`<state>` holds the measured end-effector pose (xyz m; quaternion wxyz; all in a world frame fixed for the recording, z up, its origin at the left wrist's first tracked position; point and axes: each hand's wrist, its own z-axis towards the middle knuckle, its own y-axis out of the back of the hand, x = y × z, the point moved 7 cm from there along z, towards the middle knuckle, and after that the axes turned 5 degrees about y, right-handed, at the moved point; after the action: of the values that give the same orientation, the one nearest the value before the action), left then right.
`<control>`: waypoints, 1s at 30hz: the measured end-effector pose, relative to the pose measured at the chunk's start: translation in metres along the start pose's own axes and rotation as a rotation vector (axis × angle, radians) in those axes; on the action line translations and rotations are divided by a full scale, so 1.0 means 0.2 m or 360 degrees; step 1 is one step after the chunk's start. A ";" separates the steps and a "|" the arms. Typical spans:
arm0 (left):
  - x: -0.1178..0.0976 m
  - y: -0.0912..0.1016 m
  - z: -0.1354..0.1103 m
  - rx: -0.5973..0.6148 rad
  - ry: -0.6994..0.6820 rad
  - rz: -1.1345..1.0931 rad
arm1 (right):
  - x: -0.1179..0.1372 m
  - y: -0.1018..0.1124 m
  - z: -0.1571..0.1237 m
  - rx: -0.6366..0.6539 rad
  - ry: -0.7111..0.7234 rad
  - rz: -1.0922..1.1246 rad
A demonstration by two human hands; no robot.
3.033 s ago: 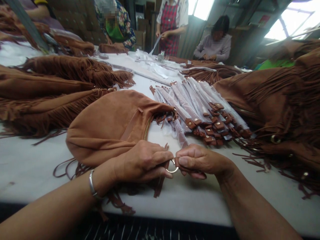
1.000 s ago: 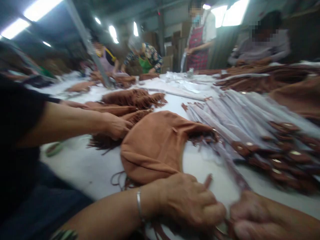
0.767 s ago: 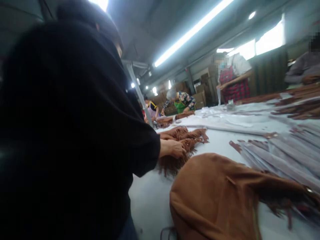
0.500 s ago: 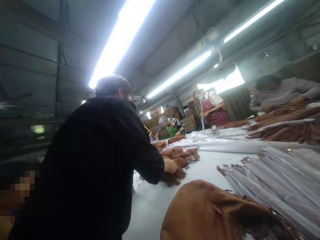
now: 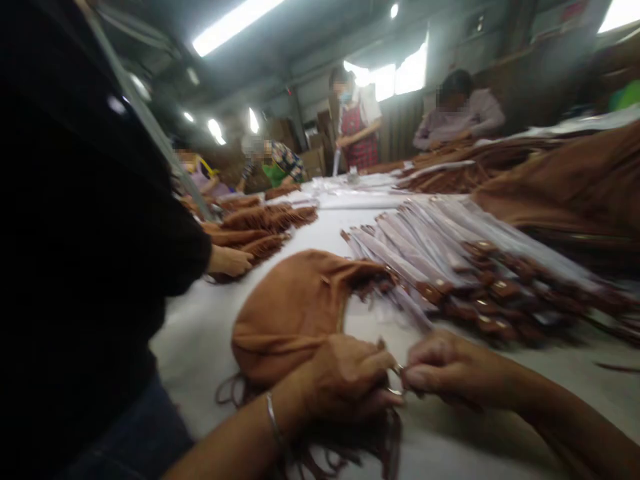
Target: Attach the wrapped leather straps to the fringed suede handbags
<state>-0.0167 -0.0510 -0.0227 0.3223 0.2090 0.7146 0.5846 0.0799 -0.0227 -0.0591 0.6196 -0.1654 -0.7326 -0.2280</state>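
A tan suede bag (image 5: 295, 310) with fringe lies on the white table (image 5: 200, 340) in front of me. My left hand (image 5: 345, 377) is closed on the bag's near end and a small metal ring (image 5: 397, 380). My right hand (image 5: 445, 370) is closed in a pinch on a brown strap end at that ring. The two hands touch at the ring. A plastic-wrapped strap (image 5: 413, 310) runs from my right hand up to the pile behind.
A pile of plastic-wrapped brown straps (image 5: 465, 257) lies right of the bag. Fringed bags (image 5: 265, 223) are stacked further back, and more (image 5: 575, 180) at the right. A person in black (image 5: 80, 253) stands close on my left, one hand (image 5: 230, 261) on the fringe. Other people work at the far end.
The camera swung up and left to the person in black, then came back down to the bag. My hands hold the ring and strap end as before.
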 end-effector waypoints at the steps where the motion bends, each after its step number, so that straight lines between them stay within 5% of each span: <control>1: 0.00 -0.02 0.00 -0.0235 -0.0159 0.0016 | -0.04 0.00 -0.01 0.0011 -0.0101 0.0045; 2: 0.01 -0.02 -0.01 -0.0470 -0.0298 0.0011 | -0.07 0.00 -0.02 0.0028 -0.0160 0.0091; 5: 0.03 -0.04 -0.04 -0.0727 -0.0423 -0.0025 | -0.07 -0.01 -0.01 0.0078 -0.0176 0.0195; 10: 0.02 -0.02 -0.07 -0.0623 -0.0452 -0.0039 | -0.04 -0.08 -0.02 0.0179 -0.0142 0.0244; 16: 0.07 -0.01 -0.08 -0.0748 -0.0371 -0.0071 | -0.10 -0.09 0.01 0.0074 -0.0231 0.0463; 23: -0.02 -0.05 -0.06 -0.0357 -0.0430 0.0027 | -0.10 -0.09 -0.02 0.0365 -0.0272 0.0398; 30: -0.04 0.01 -0.09 -0.0758 -0.0583 -0.0003 | -0.12 -0.05 -0.01 0.0263 -0.0232 0.0522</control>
<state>-0.0238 -0.0679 -0.0179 0.4865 0.2287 0.4876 0.6880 0.0802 -0.0313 -0.0834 0.6051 -0.2472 -0.7551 -0.0504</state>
